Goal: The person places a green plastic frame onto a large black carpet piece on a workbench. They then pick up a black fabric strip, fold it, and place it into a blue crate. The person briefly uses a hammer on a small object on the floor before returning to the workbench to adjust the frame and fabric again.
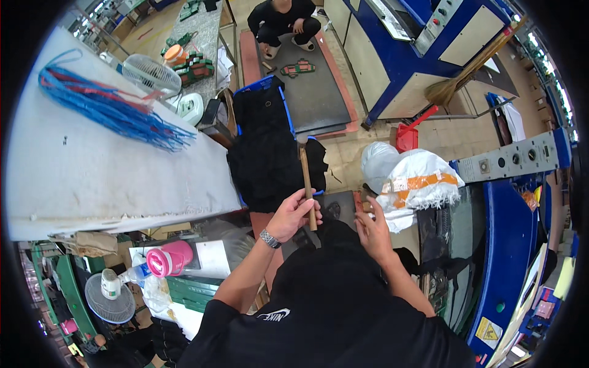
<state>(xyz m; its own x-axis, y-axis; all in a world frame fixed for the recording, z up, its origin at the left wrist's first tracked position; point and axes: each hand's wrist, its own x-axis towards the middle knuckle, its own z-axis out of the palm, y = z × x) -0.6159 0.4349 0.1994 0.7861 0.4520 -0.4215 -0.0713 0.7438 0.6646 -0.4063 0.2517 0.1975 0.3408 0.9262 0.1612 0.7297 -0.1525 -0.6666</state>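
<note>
My left hand (292, 217), with a metal-banded watch at its wrist, is closed round the wooden handle of a hammer (308, 178). The hammer stands nearly upright in view, its rounded head at the far end over the edge of a pile of black cloth (261, 150). That cloth fills blue crates (286, 109) in front of me. To the right, my right hand (375, 232) is raised with its fingers bent and apart, and I see nothing in it. A narrow red strip (358, 201) shows just beyond its fingertips.
A white bundle with orange tape (423, 181) and a red dustpan (407, 138) lie at right, near a blue machine (423, 67). Blue straps (116, 113) rest on the white surface at left. Ahead, a person (285, 24) squats by a dark mat (316, 101) holding a green-and-red piece (298, 68).
</note>
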